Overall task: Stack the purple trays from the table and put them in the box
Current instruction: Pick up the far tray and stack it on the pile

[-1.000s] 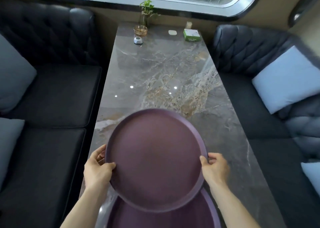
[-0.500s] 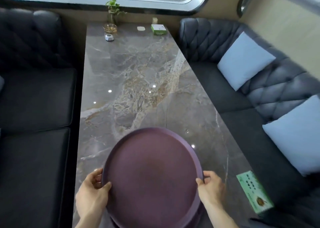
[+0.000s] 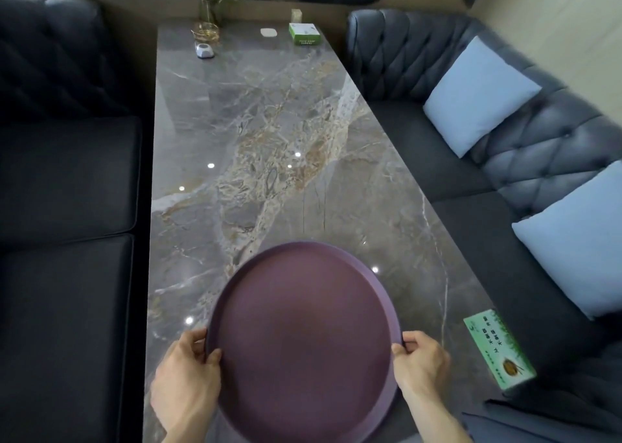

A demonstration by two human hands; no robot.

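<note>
Gripping a round purple tray (image 3: 303, 345) at opposite edges, the person holds it over the near end of the marble table (image 3: 269, 146). Left hand (image 3: 183, 375) on the tray's left rim: thumb curled over the top of the lip, fingers tucked beneath it, clamped on the edge. Right hand (image 3: 422, 365) on the right rim, thumb on top, fingers closed round the lip. Tray face is bare, slightly blurred. A darker purple edge shows under its near right side; whether that is a second tray beneath cannot be told.

Far end of the table: a small plant in a glass vase (image 3: 208, 1), a gold-rimmed dish (image 3: 205, 33) in front of it, a small grey-white device (image 3: 204, 51) just nearer, a flat white object (image 3: 268, 32), and a green-and-white box (image 3: 304, 33) to the right of that.

Dark tufted sofas flank both long sides. Right sofa (image 3: 437, 159) carries two pale blue cushions (image 3: 478, 95). A green printed packet (image 3: 498, 351) lies on the right seat near the table's near corner. Left sofa (image 3: 67, 207) seat is dark, plain.
</note>
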